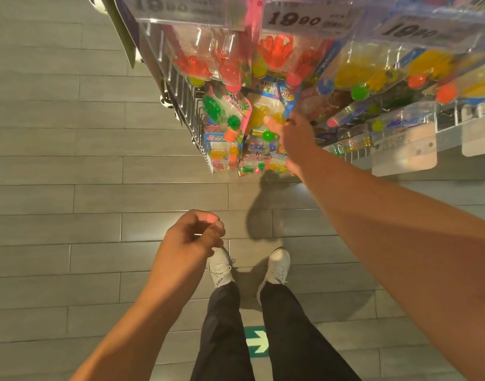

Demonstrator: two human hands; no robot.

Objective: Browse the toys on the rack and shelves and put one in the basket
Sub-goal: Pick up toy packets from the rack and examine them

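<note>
Above centre of the frame, our right hand reaches into a wire display rack hung with blister-packed toys. Its thumb lies on the clear plastic front of a blue-edged card pack holding a yellow translucent toy, with a small green ball showing just below the thumb. The pack hangs among others on the rack, directly under the fingers; the rest of the fingers are hidden behind the hand, so we cannot tell whether they pinch the pack or only touch it.

Just left of it hangs a pink-edged pack with green plastic pieces and an orange ball. Higher in the frame, larger packs show red hand-shaped toys and, to the right, yellow ones. Clear price holders printed "19.90" run along the top edge.

Our left hand hangs lower centre, well apart from the rack, fingers loosely curled with the thumb against them; nothing shows in it.

Below are white sneakers, dark trousers, grey plank flooring and a green floor sticker with a white arrow.
</note>
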